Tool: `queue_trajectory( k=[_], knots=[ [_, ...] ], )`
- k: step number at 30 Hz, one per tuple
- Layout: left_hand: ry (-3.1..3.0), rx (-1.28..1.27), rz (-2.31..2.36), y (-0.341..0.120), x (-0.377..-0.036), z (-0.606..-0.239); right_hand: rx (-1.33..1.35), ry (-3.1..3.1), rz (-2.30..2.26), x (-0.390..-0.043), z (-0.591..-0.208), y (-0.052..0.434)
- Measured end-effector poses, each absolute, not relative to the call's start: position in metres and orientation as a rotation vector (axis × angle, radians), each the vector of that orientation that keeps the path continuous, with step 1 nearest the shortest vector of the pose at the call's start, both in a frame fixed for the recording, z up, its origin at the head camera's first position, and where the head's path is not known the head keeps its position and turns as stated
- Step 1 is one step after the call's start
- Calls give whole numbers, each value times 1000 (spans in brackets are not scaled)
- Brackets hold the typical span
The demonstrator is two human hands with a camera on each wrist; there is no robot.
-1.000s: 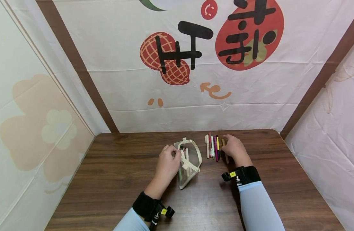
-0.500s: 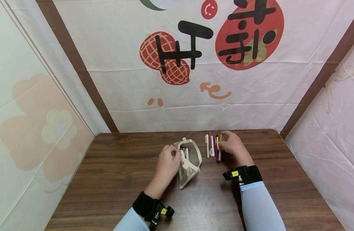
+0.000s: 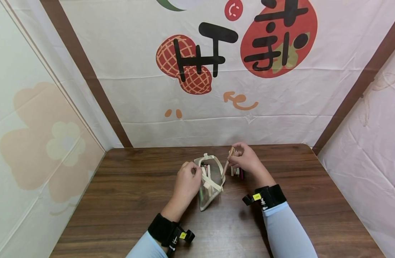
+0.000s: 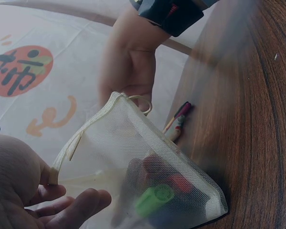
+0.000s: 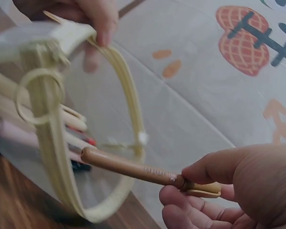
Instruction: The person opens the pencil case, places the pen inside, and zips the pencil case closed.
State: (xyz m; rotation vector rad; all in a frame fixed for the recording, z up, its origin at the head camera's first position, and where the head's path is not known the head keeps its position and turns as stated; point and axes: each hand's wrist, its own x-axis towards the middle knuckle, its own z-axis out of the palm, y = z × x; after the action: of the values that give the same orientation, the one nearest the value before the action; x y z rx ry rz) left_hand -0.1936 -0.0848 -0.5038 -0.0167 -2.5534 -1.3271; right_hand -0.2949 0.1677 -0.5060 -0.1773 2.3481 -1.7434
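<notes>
Left hand (image 3: 187, 181): grip pinching cream rim of mesh pouch (image 3: 204, 201), mouth spread open. Right hand (image 3: 246, 159): grip pinching brown pen (image 5: 133, 167) near clip end, pen slanted, other end at pouch mouth. Pouch on worktop (image 3: 136, 190), between hands; several pens (image 5: 18, 98) inside, plus green cap (image 4: 153, 200). Loose pens (image 3: 237, 172) on worktop right of pouch, partly hidden by right hand.

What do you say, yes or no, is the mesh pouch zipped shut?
No, the right wrist view shows the mesh pouch gaping wide, its cream zipper edges spread apart, with pens visible inside.
</notes>
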Motion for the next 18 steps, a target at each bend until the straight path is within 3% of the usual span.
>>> queue_trajectory(
  k=[18],
  knots=[
    [-2556, 23, -1318, -86, -194, -503, -485, 2140, -1608, -273, -508, 115]
  ],
)
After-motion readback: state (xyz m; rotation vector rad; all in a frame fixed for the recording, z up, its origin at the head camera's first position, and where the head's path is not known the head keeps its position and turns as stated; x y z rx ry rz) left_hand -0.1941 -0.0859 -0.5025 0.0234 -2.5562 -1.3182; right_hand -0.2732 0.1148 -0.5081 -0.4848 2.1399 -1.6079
